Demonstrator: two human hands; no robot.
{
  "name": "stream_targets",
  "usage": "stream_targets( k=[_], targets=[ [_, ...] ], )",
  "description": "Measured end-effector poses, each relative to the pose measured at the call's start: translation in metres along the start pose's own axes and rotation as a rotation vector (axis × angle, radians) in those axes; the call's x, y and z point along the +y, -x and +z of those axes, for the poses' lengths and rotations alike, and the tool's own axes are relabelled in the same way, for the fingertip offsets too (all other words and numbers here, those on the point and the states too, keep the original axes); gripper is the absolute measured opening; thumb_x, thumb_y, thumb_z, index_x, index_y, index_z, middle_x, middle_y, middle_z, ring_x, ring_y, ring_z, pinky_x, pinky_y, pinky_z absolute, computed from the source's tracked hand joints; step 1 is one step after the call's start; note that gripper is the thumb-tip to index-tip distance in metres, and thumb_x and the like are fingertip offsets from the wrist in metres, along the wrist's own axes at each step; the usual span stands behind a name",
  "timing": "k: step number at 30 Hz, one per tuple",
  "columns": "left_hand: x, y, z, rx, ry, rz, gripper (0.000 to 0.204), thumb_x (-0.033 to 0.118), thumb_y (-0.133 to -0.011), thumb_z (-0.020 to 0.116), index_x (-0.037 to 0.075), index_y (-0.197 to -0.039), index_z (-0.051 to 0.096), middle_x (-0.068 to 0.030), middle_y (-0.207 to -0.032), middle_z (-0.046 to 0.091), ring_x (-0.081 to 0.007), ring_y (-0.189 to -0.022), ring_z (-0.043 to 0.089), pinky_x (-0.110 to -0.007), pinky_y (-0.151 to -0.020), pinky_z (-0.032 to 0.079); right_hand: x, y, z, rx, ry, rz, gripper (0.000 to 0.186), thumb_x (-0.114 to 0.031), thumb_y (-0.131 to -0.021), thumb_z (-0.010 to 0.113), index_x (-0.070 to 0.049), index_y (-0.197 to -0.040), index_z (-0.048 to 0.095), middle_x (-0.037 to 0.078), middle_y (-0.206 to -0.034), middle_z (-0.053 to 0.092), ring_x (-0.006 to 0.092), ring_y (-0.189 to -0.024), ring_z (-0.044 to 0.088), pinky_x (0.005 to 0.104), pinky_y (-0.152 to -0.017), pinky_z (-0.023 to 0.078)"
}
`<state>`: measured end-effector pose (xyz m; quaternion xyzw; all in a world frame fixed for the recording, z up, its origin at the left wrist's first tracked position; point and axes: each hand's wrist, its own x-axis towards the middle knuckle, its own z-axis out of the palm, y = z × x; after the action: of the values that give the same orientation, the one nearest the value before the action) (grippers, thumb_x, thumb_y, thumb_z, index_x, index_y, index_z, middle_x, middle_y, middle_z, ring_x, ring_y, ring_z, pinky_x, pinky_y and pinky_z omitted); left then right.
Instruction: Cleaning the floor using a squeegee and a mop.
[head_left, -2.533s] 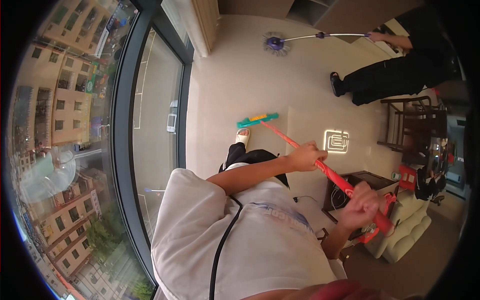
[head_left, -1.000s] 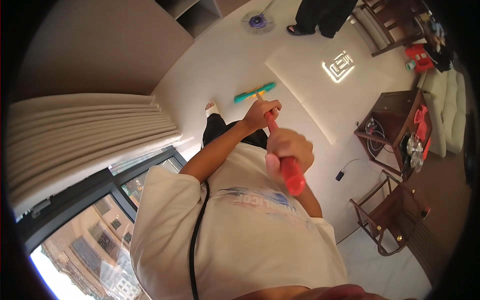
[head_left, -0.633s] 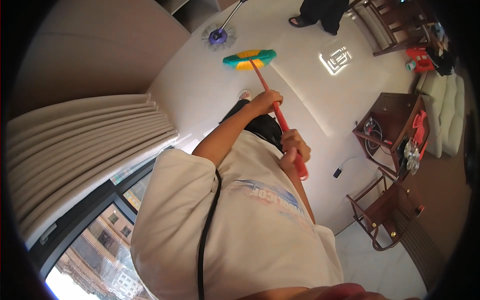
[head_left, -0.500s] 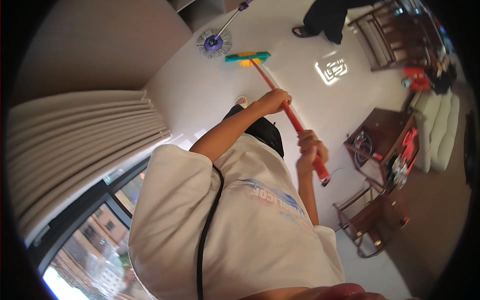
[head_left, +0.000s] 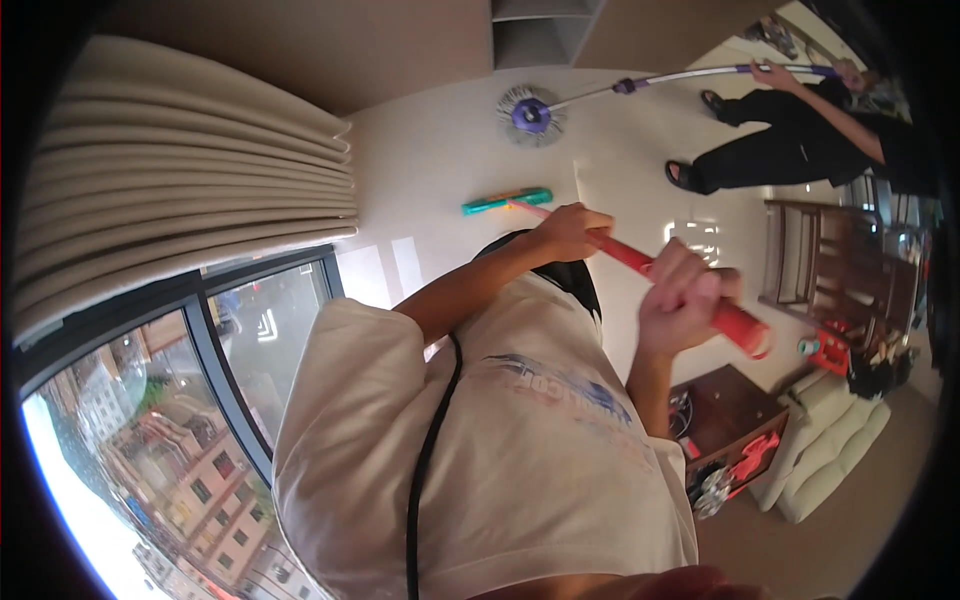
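Observation:
A broom with a red handle (head_left: 635, 255) and a teal-and-yellow head (head_left: 485, 205) rests head-down on the pale floor (head_left: 420, 150). My left hand (head_left: 578, 232) grips the middle of the handle. My right hand (head_left: 688, 300), slightly blurred, is wrapped round it nearer the top end, which points toward the lower right. A short way beyond the broom head lies the round purple-and-grey head of a mop (head_left: 530, 116), whose long pole another person (head_left: 770, 150) in dark trousers holds with both hands.
Beige curtains (head_left: 190, 170) and a window (head_left: 120, 390) are on my left, a cabinet (head_left: 635, 25) at the top. At right stand wooden chairs (head_left: 800, 250), a dark wooden table (head_left: 722, 410) with red items on it and a pale cushioned seat (head_left: 830, 440).
The view has swung round, bringing the other person's arms back into sight. The broom's top end now angles further right, my right hand moving rightward with it. Both hands keep their grip.

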<state>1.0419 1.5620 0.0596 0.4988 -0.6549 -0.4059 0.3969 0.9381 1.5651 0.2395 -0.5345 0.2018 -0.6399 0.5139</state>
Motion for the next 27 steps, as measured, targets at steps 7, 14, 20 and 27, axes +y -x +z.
stream_targets(
  k=[7,14,20,27],
  targets=[
    [-0.098,-0.017,-0.044,0.104,-0.292,0.071,0.009,0.008,-0.067,0.059,0.008,-0.073,0.053,-0.009,-0.068,0.06,-0.0323,-0.067,0.059,-0.041,-0.061,0.046,0.087,0.013,-0.022,-0.557,0.046,-0.114,0.022,0.002,-0.073,0.062,-0.005,-0.067,0.042,0.007,-0.055,0.047,0.0219,-0.049,0.047,0.0355,-0.061,0.042],
    [-0.133,-0.077,-0.026,0.246,-0.355,0.049,0.009,0.004,-0.071,0.054,0.007,-0.066,0.048,-0.0086,-0.061,0.05,-0.0289,-0.065,0.053,-0.038,-0.064,0.041,0.108,-0.004,-0.096,-0.793,0.262,0.149,0.021,0.006,-0.065,0.063,-0.005,-0.061,0.045,0.008,-0.063,0.045,0.0288,-0.067,0.05,0.0364,-0.073,0.043],
    [0.014,-0.153,0.013,0.118,-0.219,0.003,0.012,0.014,-0.065,0.058,0.009,-0.076,0.059,-0.0083,-0.07,0.064,-0.0293,-0.07,0.06,-0.038,-0.072,0.04,0.003,-0.105,-0.137,-0.349,0.022,-0.026,0.022,-0.008,-0.088,0.05,-0.006,-0.069,0.039,0.0,-0.051,0.04,0.015,-0.042,0.037,0.0341,-0.048,0.037],
    [0.079,-0.182,0.107,-0.08,0.084,0.032,0.008,0.007,-0.067,0.06,0.005,-0.074,0.055,-0.0118,-0.062,0.058,-0.0293,-0.058,0.058,-0.036,-0.058,0.044,-0.063,-0.149,-0.169,-0.112,-0.04,-0.021,0.034,-0.014,-0.09,0.053,-0.008,-0.066,0.03,0.001,-0.046,0.039,0.0078,-0.039,0.03,0.0266,-0.04,0.029]
  ],
)
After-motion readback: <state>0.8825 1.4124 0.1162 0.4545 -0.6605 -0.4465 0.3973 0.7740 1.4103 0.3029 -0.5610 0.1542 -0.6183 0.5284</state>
